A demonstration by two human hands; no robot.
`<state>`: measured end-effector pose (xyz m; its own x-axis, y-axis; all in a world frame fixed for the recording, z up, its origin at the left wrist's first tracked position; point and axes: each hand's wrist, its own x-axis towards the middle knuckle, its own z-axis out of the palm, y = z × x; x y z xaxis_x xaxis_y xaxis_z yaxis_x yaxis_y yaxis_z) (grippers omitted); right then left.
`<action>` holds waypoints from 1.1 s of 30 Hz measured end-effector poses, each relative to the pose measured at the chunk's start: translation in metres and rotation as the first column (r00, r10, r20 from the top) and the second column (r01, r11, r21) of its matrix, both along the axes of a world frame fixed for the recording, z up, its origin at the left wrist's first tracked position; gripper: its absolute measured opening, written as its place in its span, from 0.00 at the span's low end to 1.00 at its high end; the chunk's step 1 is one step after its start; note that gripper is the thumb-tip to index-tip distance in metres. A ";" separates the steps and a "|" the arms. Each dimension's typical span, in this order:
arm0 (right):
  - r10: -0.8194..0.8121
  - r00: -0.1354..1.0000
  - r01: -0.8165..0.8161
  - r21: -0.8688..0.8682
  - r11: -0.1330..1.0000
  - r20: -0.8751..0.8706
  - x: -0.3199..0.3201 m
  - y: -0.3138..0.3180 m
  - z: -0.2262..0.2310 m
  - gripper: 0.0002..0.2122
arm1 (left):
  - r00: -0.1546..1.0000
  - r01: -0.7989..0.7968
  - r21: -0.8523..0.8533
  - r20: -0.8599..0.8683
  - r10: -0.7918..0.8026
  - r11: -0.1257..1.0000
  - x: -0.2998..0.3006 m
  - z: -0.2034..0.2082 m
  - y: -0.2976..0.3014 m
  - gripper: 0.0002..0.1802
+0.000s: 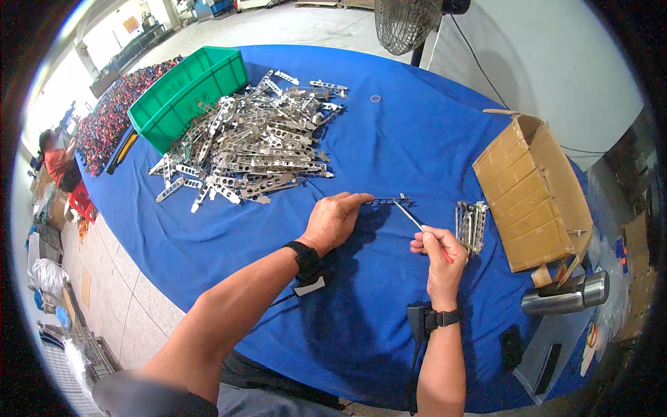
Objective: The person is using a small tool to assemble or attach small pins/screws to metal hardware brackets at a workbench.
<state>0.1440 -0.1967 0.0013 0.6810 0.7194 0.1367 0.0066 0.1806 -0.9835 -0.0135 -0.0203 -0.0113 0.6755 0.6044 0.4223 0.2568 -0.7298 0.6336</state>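
Note:
My left hand presses a flat perforated metal bracket against the blue tablecloth, fingertips on its left end. My right hand pinches a thin rod-like tool with a red handle, its tip pointing up-left and touching the bracket's right end. A small stack of similar brackets stands just right of my right hand. Both wrists wear black straps.
A big heap of loose metal brackets lies at the back left beside a green plastic crate. An open cardboard box sits right, a steel flask below it. A rubber ring and a fan are behind. A person sits far left.

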 end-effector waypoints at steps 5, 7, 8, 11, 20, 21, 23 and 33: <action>-0.057 0.998 0.056 -0.078 0.995 0.000 0.000 0.000 0.002 0.08 | 1.000 -0.005 -0.005 -0.005 0.005 1.000 0.000 0.001 0.000 0.15; -0.060 0.998 0.060 -0.131 0.990 0.001 0.003 -0.002 0.002 0.09 | 1.000 -0.002 0.001 0.021 0.002 1.000 0.000 -0.001 0.000 0.15; -0.037 0.999 0.039 -0.167 0.985 0.015 0.005 -0.003 0.003 0.09 | 1.000 -0.005 0.000 0.007 0.005 1.000 0.000 -0.001 0.001 0.16; 0.011 0.999 -0.003 -0.229 0.973 0.034 0.008 -0.006 0.004 0.10 | 1.000 -0.010 -0.006 -0.022 0.009 1.000 0.000 -0.003 0.001 0.16; -0.020 0.995 0.038 -0.203 0.978 0.094 0.001 -0.004 0.005 0.11 | 1.000 -0.004 -0.010 -0.009 0.004 1.000 0.000 0.000 0.000 0.15; -0.011 0.997 0.027 -0.205 0.978 0.079 0.002 -0.005 0.005 0.11 | 1.000 -0.004 -0.005 -0.007 0.004 1.000 0.000 0.000 0.000 0.15; -0.002 0.998 0.014 -0.205 0.979 0.061 0.001 -0.005 0.005 0.11 | 1.000 -0.003 -0.001 -0.007 0.003 1.000 0.000 0.000 0.000 0.15; -0.018 0.997 0.032 -0.189 0.981 0.077 -0.002 -0.003 0.006 0.10 | 1.000 0.007 -0.001 -0.007 -0.007 1.000 0.000 -0.002 0.001 0.15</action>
<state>0.1417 -0.1995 0.0078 0.6922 0.7199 0.0500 0.0834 -0.0110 -0.9965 -0.0136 -0.0198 -0.0136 0.6830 0.5997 0.4169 0.2560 -0.7311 0.6324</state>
